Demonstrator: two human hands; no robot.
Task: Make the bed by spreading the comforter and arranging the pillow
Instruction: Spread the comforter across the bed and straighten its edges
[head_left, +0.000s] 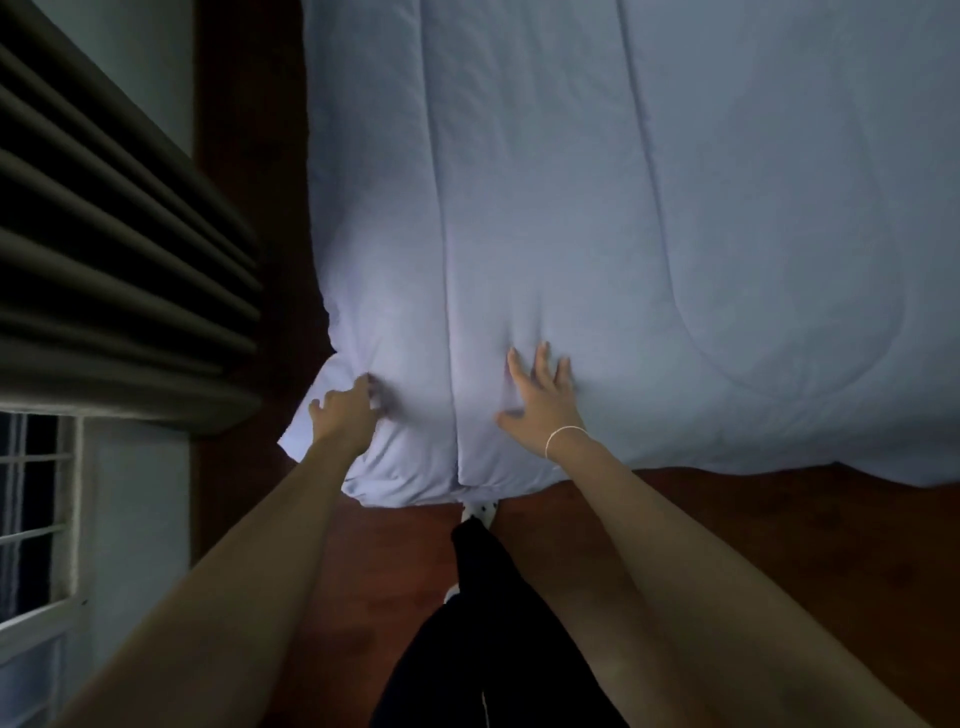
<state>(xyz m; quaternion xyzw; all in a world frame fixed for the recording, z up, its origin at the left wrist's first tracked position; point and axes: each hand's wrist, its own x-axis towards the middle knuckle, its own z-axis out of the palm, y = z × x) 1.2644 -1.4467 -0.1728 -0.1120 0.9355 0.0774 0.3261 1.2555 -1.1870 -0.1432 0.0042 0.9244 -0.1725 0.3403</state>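
Note:
A pale blue quilted comforter (649, 208) lies spread over the bed and fills most of the view. Its near left corner hangs over the bed's edge toward the floor. My left hand (345, 415) rests on that corner with its fingers curled into the fabric, which bunches around them. My right hand (543, 400) lies flat on the comforter close to the near edge, fingers spread, a thin white band on the wrist. No pillow is in view.
Dark pleated curtains (119, 260) hang at the left above a window with white bars (36, 519). Reddish-brown wooden floor (779, 545) runs along the bed's near and left sides. My dark trouser legs and a spotted sock (480, 512) stand at the bed's edge.

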